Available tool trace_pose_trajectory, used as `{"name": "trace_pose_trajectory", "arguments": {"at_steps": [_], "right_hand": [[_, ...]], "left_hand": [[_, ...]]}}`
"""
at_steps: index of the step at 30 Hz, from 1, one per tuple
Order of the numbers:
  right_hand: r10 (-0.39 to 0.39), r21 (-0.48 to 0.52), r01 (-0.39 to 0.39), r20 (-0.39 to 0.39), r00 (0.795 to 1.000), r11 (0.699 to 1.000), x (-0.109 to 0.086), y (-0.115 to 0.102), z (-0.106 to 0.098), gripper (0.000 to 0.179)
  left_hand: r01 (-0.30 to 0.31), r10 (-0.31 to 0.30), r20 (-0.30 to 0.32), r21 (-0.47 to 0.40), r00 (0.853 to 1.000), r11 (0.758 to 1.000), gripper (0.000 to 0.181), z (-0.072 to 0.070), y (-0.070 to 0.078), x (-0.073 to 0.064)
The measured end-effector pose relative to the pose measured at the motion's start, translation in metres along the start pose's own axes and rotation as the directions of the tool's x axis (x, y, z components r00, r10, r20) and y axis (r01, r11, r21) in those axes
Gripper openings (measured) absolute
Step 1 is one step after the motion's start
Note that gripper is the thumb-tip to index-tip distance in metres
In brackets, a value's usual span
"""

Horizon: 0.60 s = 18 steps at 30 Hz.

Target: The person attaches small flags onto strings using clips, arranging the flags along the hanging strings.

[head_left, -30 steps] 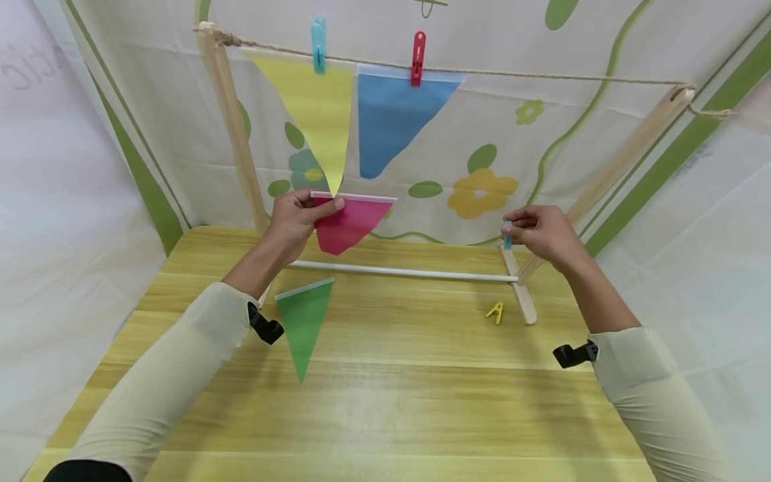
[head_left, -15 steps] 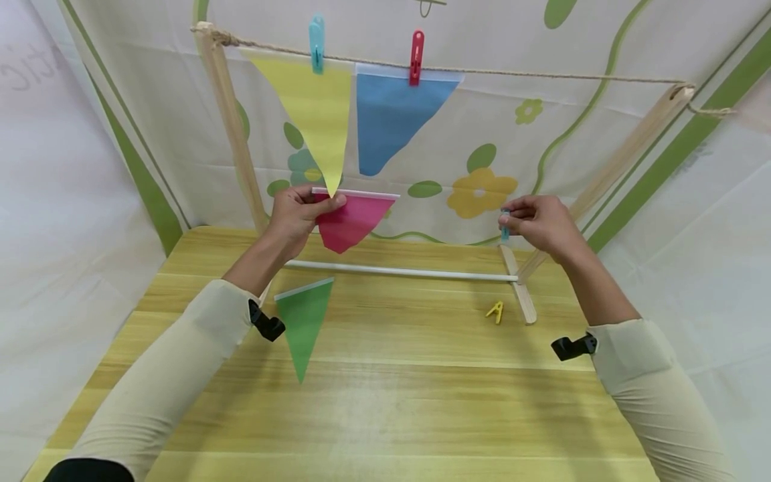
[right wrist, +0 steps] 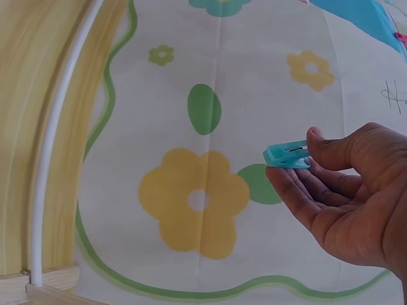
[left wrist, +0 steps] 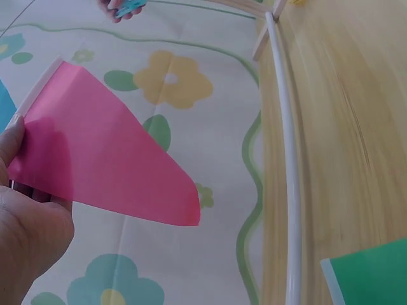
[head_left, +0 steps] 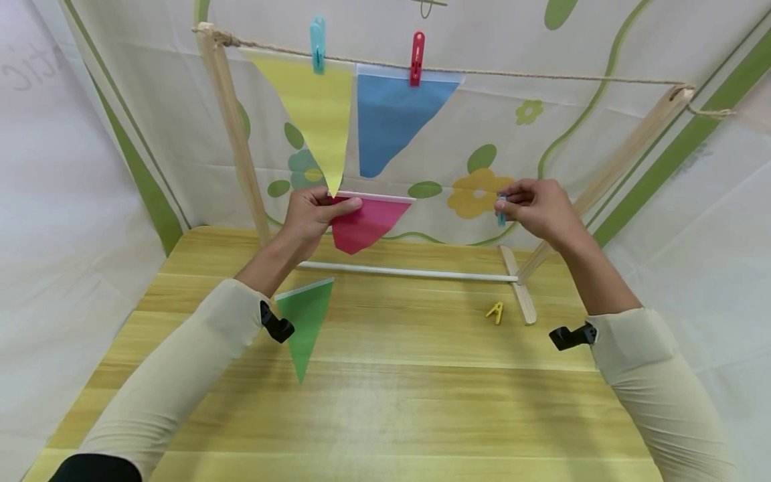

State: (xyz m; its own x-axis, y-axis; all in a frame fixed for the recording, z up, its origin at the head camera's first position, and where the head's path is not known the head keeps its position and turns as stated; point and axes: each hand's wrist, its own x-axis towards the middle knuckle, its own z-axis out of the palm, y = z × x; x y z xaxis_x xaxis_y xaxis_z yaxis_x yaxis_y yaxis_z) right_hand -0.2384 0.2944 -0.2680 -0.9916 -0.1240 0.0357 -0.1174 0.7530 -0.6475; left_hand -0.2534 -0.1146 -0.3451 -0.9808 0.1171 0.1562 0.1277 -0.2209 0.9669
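Note:
My left hand (head_left: 308, 217) pinches a pink paper pennant (head_left: 372, 224) by its left upper corner, thumb in front; a white strip runs along its top edge. In the left wrist view the pennant (left wrist: 114, 146) spreads out past the fingers. Off to the right, my right hand (head_left: 539, 209) holds a light blue clothespin (head_left: 502, 210) between thumb and fingers; the right wrist view shows this clothespin (right wrist: 286, 154) at the fingertips. Above hang a yellow pennant (head_left: 316, 114) under a blue clothespin (head_left: 318, 45) and a blue pennant (head_left: 397, 117) under a red clothespin (head_left: 417, 59).
A twine line (head_left: 542, 75) spans two wooden posts (head_left: 235, 134), joined low down by a white rod (head_left: 409, 272). On the wooden table (head_left: 385, 415) lie a green pennant (head_left: 307, 321) and a yellow clothespin (head_left: 495, 312). Behind stands a flower-print cloth (head_left: 578, 174).
My left hand has shifted a little to the right with the pink pennant. My right hand has risen with the blue clothespin, drifting slightly left.

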Motion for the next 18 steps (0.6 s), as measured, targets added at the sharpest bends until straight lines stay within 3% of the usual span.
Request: {"name": "trace_pose_trajectory", "arguments": {"at_steps": [13, 18], "right_hand": [[-0.032, 0.025, 0.033, -0.032, 0.999, 0.999, 0.004, -0.023, -0.004, 0.048], [-0.043, 0.039, 0.045, -0.051, 0.998, 0.998, 0.005, -0.033, -0.006, 0.044]], "left_hand": [[0.039, -0.039, 0.019, 0.001, 0.999, 0.999, 0.005, 0.024, -0.003, 0.002], [0.044, -0.045, 0.018, 0.003, 0.999, 0.999, 0.021, 0.034, -0.001, 0.004]]}}
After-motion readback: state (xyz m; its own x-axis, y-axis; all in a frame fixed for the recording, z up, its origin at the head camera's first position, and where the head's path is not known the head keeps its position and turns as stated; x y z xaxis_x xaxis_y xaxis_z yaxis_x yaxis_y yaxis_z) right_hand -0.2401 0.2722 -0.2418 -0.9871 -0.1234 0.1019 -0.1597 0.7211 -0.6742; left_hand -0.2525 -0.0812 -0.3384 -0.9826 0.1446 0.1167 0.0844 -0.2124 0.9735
